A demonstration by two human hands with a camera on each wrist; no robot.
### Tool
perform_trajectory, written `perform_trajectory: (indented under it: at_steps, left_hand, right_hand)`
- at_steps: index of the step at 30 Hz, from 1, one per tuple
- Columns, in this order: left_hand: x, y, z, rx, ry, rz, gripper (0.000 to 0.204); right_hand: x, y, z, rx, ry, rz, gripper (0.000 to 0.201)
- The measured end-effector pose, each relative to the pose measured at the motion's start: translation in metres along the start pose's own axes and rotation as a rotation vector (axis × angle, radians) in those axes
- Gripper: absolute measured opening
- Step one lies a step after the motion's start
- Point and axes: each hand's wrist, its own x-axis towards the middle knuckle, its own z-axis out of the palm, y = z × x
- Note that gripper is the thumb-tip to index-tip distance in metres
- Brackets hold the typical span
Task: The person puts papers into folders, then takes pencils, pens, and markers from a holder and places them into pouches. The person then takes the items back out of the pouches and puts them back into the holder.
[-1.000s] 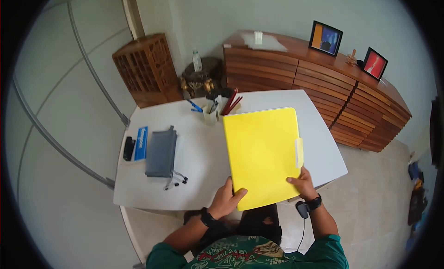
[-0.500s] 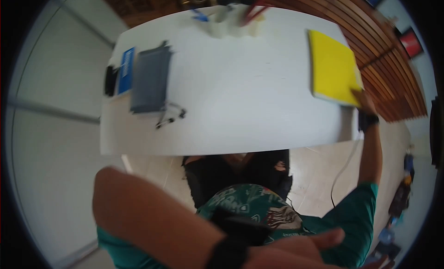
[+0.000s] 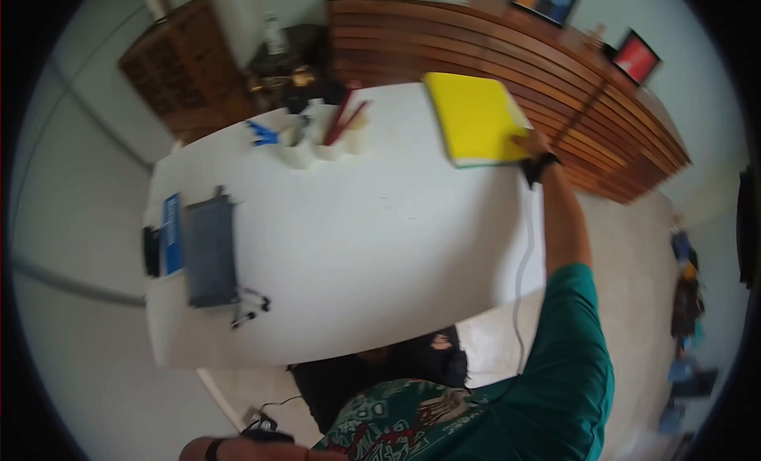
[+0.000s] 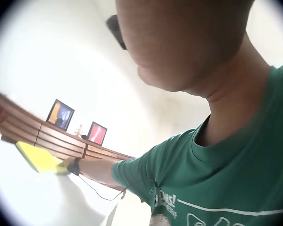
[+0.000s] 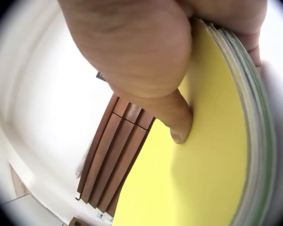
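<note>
My right hand (image 3: 533, 144) grips the near right corner of a yellow file folder (image 3: 476, 120) at the far right of the white table (image 3: 357, 239). In the right wrist view the thumb (image 5: 180, 125) presses on the yellow face and the other fingers go round the edge. That edge shows several layers, white and green under the yellow (image 5: 217, 113), like a stack of folders. Only a strip of my left hand (image 3: 289, 453) shows, low in the head view by my shirt, away from the table things; its fingers are mostly cut off by the frame.
White pen holders (image 3: 305, 152) with blue and red items stand at the table's back edge. A grey pouch (image 3: 211, 251), a blue box (image 3: 171, 235) and a black object (image 3: 151, 251) lie at the left. Behind is a slatted wooden cabinet (image 3: 444, 45). A cable (image 3: 519, 302) hangs from my right wrist.
The yellow folder has gone from in front of me, held in both hands, to the table's far right, with only my right hand on it. My left hand let go and drew back towards my body.
</note>
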Motion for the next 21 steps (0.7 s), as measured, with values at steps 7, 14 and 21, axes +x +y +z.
perform_trajectory:
  at_steps: [7, 14, 21]
  left_hand:
    - [-0.074, 0.075, 0.001, -0.441, -0.784, -1.750, 0.047]
    - [-0.141, 0.153, 0.050, -0.436, -0.893, -1.996, 0.073]
    - [-0.134, 0.128, 0.105, -0.435, -1.082, -2.140, 0.049]
  right_hand:
    - [0.059, 0.055, 0.018, 0.166, 0.004, -0.139, 0.036]
    - [0.024, 0.054, 0.010, -0.312, 0.260, -0.172, 0.072]
    - [-0.106, 0.028, 0.023, 0.061, 0.493, -0.536, 0.045]
